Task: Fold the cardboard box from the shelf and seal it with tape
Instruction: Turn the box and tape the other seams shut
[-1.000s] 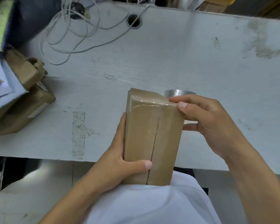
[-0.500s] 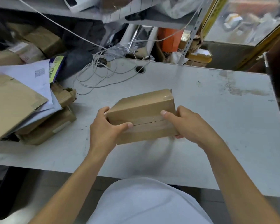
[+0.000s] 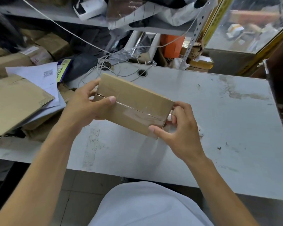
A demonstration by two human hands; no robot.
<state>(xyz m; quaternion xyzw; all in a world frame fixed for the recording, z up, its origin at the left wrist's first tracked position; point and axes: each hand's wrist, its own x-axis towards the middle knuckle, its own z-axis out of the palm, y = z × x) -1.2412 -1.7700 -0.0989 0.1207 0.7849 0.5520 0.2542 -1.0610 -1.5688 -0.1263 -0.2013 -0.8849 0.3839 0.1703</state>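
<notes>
A small brown cardboard box is held in the air above the white table, tilted with its right end lower. Clear tape runs along the seam between its two flaps. My left hand grips the box's left end, thumb lying on the taped seam. My right hand holds the right end, thumb under the near corner and fingers curled against the end face. The tape roll is not in view.
Flat cardboard sheets, papers and stacked parcels crowd the table's left side. White cables loop at the back near a grommet hole. A cluttered shelf rises behind the table.
The box went from standing on end against my body to lying sideways in the air, farther out over the table. My view rose, showing the shelf. The tape roll dropped out of sight.
</notes>
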